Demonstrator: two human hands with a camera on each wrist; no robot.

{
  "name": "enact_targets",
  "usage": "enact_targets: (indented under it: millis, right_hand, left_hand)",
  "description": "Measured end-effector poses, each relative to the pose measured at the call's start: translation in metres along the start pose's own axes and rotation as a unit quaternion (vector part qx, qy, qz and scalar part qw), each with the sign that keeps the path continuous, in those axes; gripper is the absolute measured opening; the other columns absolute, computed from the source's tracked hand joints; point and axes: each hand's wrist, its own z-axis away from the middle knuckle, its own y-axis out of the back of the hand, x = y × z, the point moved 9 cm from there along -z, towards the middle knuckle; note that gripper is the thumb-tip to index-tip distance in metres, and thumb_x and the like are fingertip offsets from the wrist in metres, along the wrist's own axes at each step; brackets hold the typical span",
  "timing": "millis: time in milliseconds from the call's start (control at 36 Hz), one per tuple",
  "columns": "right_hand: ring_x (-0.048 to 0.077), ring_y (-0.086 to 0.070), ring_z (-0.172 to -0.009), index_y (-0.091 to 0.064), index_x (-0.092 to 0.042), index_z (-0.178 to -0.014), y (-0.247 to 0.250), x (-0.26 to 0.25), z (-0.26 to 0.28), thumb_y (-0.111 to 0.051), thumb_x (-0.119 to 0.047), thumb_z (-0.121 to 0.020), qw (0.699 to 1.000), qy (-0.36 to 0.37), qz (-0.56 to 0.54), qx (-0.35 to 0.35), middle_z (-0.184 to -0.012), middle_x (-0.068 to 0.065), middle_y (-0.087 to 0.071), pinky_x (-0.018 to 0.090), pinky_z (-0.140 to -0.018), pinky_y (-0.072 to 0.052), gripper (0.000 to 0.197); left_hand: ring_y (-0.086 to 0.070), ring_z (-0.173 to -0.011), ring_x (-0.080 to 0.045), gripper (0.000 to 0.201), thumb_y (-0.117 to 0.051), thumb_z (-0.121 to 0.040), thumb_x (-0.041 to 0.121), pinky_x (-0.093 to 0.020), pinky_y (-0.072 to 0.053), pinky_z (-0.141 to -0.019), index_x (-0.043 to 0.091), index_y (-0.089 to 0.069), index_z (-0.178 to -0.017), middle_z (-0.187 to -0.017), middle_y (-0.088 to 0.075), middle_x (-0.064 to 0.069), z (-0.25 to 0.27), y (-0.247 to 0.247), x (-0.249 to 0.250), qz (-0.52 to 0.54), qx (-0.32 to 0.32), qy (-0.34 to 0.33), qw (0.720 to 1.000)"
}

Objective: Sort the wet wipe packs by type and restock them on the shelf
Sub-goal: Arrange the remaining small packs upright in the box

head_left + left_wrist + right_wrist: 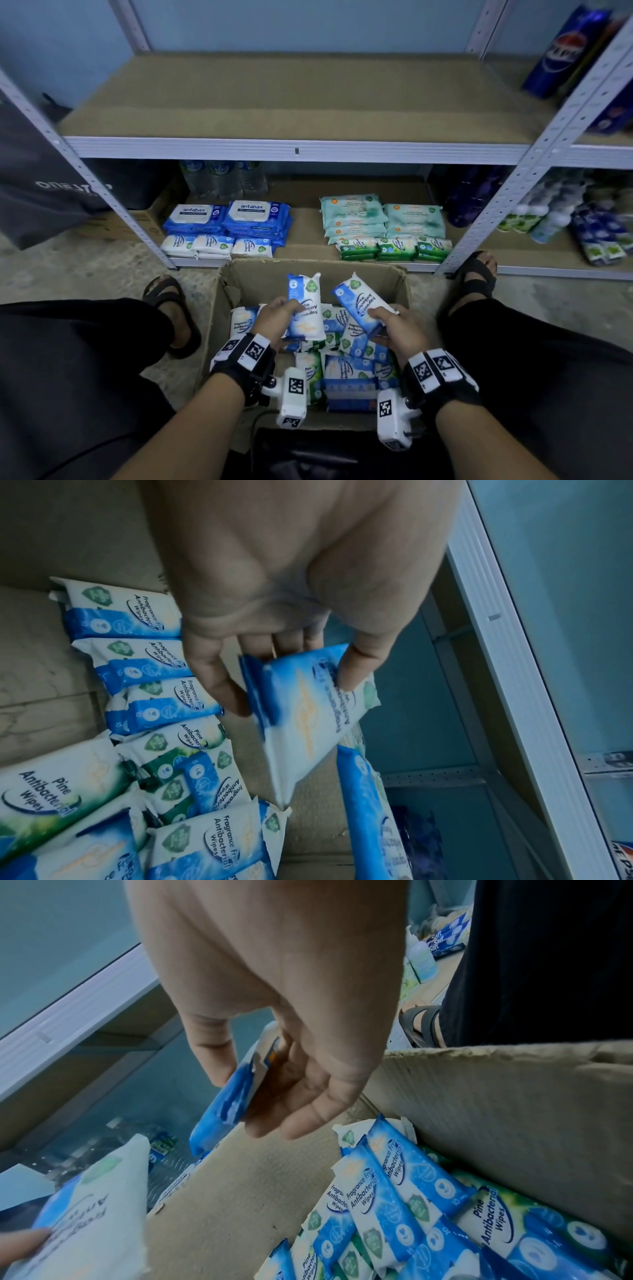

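One blue frag-free pack (306,308) pinched by left hand (274,320), another blue pack (359,305) gripped by right hand (397,329), both above box (404,291). Risk: pine packs (51,785) mixed in, mis-sorted onto blue stack (215,245) if labels unchecked.

Both bare forearms reach forward side by side, each wrist wrapped in a black strap with white coded tags. The left hand (274,317), at about 11 o'clock from its wrist, curls its fingers (219,680) and thumb round a blue-and-white soft plastic pack of wipes (306,306), held upright. The right hand (399,330), near 12 o'clock from its own wrist, pinches a second blue-and-white soft pack (361,305), tilted toward 11 o'clock. The hands are near but apart.
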Motion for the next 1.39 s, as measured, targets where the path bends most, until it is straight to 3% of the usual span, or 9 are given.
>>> enact_targets:
  millis: [56,278,389,472,583,805,917,1111,1389]
  right_hand:
    - [0.033,-0.069,-0.078,-0.060,-0.007,-0.097,0.001,0.001,-0.002,-0.073,-0.013,-0.081,1.000,-0.005,-0.012,0.001,-0.099,0.022,-0.070,0.049,-0.081,-0.059,0.021]
    - [0.029,-0.062,-0.083,-0.059,-0.010,-0.088,-0.019,0.004,0.011,-0.066,-0.004,-0.086,0.992,-0.052,-0.078,-0.081,-0.091,0.015,-0.068,0.035,-0.068,-0.056,0.009]
    - [0.028,-0.066,-0.085,-0.058,-0.009,-0.098,-0.030,0.000,0.018,-0.065,0.001,-0.087,0.984,-0.050,-0.131,-0.109,-0.098,0.015,-0.071,0.031,-0.064,-0.057,0.017]
    - [0.026,-0.067,-0.084,-0.060,-0.009,-0.105,-0.035,-0.004,0.021,-0.066,-0.001,-0.088,0.979,-0.040,-0.155,-0.128,-0.100,0.015,-0.072,0.030,-0.067,-0.057,0.020]
    - [0.024,-0.068,-0.082,-0.064,-0.007,-0.111,-0.042,-0.006,0.024,-0.068,-0.005,-0.088,0.978,-0.025,-0.139,-0.151,-0.101,0.015,-0.072,0.030,-0.067,-0.056,0.023]
    - [0.019,-0.066,-0.072,-0.062,-0.010,-0.105,-0.035,0.001,0.016,-0.074,-0.003,-0.083,0.985,-0.019,-0.128,-0.111,-0.097,0.009,-0.069,0.026,-0.053,-0.049,0.025]
    - [0.024,-0.065,-0.081,-0.066,-0.008,-0.110,-0.031,0.003,0.012,-0.074,0.002,-0.081,0.988,-0.015,-0.099,-0.114,-0.099,0.011,-0.071,0.024,-0.049,-0.046,0.032]
    - [0.023,-0.068,-0.091,-0.065,-0.013,-0.119,-0.027,-0.002,0.007,-0.078,-0.003,-0.081,0.996,0.044,0.008,-0.080,-0.110,0.008,-0.069,0.019,-0.053,-0.048,0.042]
    - [0.025,-0.072,-0.095,-0.064,-0.015,-0.117,-0.028,0.002,-0.001,-0.077,-0.029,-0.084,0.997,0.045,0.012,-0.067,-0.108,0.008,-0.071,0.039,-0.072,-0.060,0.038]
  left_hand:
    - [-0.067,-0.099,-0.030,0.010,-0.065,-0.084,0.016,-0.045,-0.056,-0.079,0.011,-0.061,-0.091,-0.104,-0.069,-0.015,0.000,0.000,-0.001,0.009,-0.002,0.005,1.000]
    - [-0.065,-0.084,-0.019,0.010,-0.065,-0.088,0.017,-0.028,-0.050,-0.063,0.011,-0.063,-0.095,-0.094,-0.068,-0.005,0.005,-0.001,-0.003,0.042,0.003,0.009,0.999]
    - [-0.067,-0.096,-0.020,0.008,-0.066,-0.089,0.012,-0.035,-0.053,-0.080,0.012,-0.060,-0.095,-0.108,-0.069,-0.007,0.005,0.000,-0.004,0.070,0.007,0.009,0.997]
    - [-0.067,-0.089,-0.025,0.034,-0.067,-0.087,0.005,-0.032,-0.058,-0.073,0.011,-0.052,-0.117,-0.109,-0.066,-0.016,0.007,-0.001,-0.001,0.095,0.004,-0.002,0.995]
    - [-0.071,-0.079,-0.028,0.054,-0.063,-0.086,-0.006,-0.040,-0.061,-0.077,0.024,-0.043,-0.125,-0.105,-0.067,-0.017,0.009,-0.012,0.006,0.103,-0.046,-0.019,0.993]
    - [-0.070,-0.099,-0.036,0.043,-0.055,-0.086,-0.012,-0.047,-0.059,-0.079,0.013,-0.050,-0.120,-0.111,-0.069,-0.017,0.024,-0.039,0.009,0.142,-0.179,0.016,0.974]
    - [-0.066,-0.106,-0.039,0.030,-0.057,-0.086,0.007,-0.053,-0.056,-0.083,0.006,-0.057,-0.116,-0.126,-0.063,-0.019,0.031,-0.043,0.007,0.183,-0.210,0.061,0.959]
    - [-0.068,-0.106,-0.032,0.062,-0.071,-0.075,0.056,-0.052,-0.055,-0.089,0.013,-0.065,-0.120,-0.116,-0.070,-0.015,0.030,-0.043,0.007,0.127,-0.197,0.073,0.969]
    - [-0.069,-0.100,-0.032,0.028,-0.064,-0.089,0.017,-0.044,-0.059,-0.084,0.007,-0.062,-0.115,-0.111,-0.072,-0.014,0.018,-0.036,-0.005,0.149,-0.141,0.080,0.975]
